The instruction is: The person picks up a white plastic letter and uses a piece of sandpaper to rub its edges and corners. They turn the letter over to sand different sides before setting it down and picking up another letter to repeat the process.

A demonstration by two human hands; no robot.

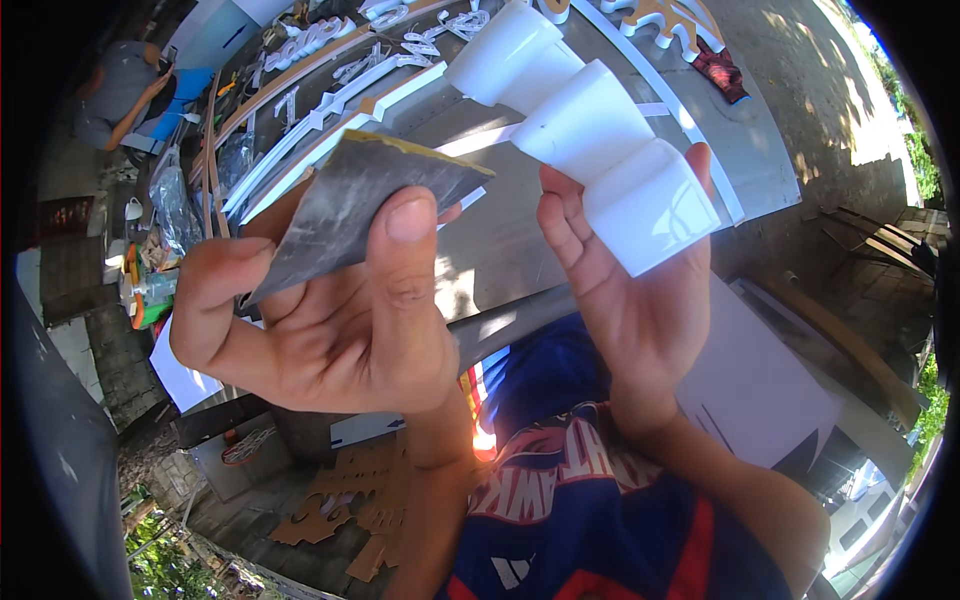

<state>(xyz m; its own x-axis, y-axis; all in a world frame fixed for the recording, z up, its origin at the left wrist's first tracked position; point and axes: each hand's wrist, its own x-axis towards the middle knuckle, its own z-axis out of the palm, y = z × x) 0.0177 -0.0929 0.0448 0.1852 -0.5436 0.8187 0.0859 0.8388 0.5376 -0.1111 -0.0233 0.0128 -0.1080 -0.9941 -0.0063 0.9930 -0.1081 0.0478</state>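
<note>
My left hand [330, 310] is raised close to the camera and grips a worn grey sheet of sandpaper [355, 200] between thumb and fingers. The sheet's yellow-backed edge points to the upper right. My right hand [625, 290] holds up a white glossy wavy piece [585, 125] with rounded humps, its lower end resting against my fingers and palm. The sandpaper's tip lies just left of the white piece, a small gap between them.
Behind the hands a long grey worktable [500, 240] carries white cut-out shapes [320, 100] and long white strips. Brown cut-out pieces [350, 510] lie on the ground below. Another person [120, 95] crouches at the far upper left. A white board [760, 380] leans at right.
</note>
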